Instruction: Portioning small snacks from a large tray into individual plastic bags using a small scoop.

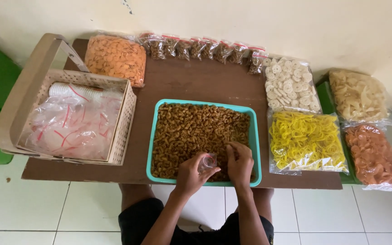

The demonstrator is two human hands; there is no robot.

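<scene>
A small clear plastic bag [208, 161] sits between the two hands, over the near edge of the teal tray [154, 136]. The left hand [191, 172] curls around it from the left and below, fingers wrapped against its side and thumb up by its mouth. The right hand [240, 163] comes in from the right with its fingertips bunched together, pressed down into the brown macaroni snacks [191, 131] just beside the bag's opening; whether they pinch any pieces I cannot tell.

The tray stands on a dark brown table [191, 81]. To the left rests a woven basket [123, 122] holding a heap of empty clear bags with red strips [69, 127] and a roll of white cups [73, 90]. Along the far edge runs a row of small filled packets [200, 47], next to a big bag of orange crackers [116, 58]. On the right lie bags of white ring crackers [290, 84], yellow curls [306, 139], pale chips [357, 96] and orange-red discs [374, 155].
</scene>
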